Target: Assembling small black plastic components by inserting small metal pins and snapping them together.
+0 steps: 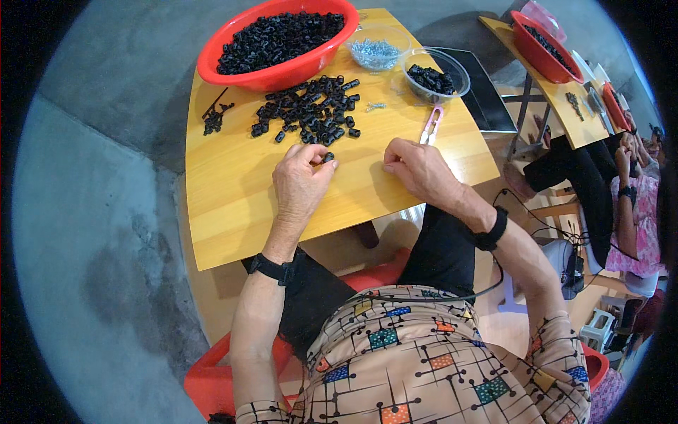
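Observation:
My left hand [302, 178] pinches a small black plastic fitting [328, 157] between thumb and fingertips, at the near edge of a loose pile of black plastic fittings [311, 106]. To the right, my right hand [421, 171] is curled closed just above the wooden table [247, 212]. Its fingertips are turned from view, so anything small in them is hidden. Just beyond its knuckles lies a pair of thread snips [432, 126] with a pink handle. A few small silvery metal pieces [376, 107] lie on the wood between the pile and the snips.
At the back stands a big red basin [208, 62] heaped with black fittings. Beside it are a clear bowl of silvery parts [376, 54] and a clear tub of black pieces [432, 79]. Dark scraps [217, 119] lie left. Another person works at a second table [558, 106] on the right.

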Demonstrator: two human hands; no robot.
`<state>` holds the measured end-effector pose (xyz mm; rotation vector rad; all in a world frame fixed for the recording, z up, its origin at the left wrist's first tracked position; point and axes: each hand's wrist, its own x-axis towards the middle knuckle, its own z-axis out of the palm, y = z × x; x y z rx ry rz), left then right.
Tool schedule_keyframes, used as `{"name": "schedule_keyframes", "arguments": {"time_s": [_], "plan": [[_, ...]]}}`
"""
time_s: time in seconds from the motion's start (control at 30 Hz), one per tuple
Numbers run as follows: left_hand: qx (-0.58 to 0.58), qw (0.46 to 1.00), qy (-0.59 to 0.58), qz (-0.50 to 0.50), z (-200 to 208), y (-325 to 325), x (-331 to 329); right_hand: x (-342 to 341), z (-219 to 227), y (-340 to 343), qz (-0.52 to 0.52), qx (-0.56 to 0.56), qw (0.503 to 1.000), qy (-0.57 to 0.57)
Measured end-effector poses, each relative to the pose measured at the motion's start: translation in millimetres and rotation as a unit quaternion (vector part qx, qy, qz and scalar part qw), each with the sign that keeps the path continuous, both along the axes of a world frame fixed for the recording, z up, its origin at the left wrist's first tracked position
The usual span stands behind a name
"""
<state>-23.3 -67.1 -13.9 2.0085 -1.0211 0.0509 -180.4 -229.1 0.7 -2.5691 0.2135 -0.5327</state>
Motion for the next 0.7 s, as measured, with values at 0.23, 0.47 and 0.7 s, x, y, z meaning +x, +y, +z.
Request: {"name": "schedule_keyframes", "arguments": {"time_s": [0.23, 0.47, 0.7], "plan": [[-0.019, 0.999, 0.016, -0.036, 1.8, 1.7, -2.3, -2.4, -5.0, 17.5, -0.065, 0.276, 0.959, -0.024], [-0.041, 0.976, 0.179, -0.116, 3.3, 5.2, -6.7, 5.5, -1.3, 24.4, -0.071, 0.441, 0.894, -0.043], [-0.058, 0.962, 0.196, -0.181, 4.5, 4.1, -7.1, 16.4, -13.6, 32.0, -0.034, 0.464, 0.883, -0.064]]}}
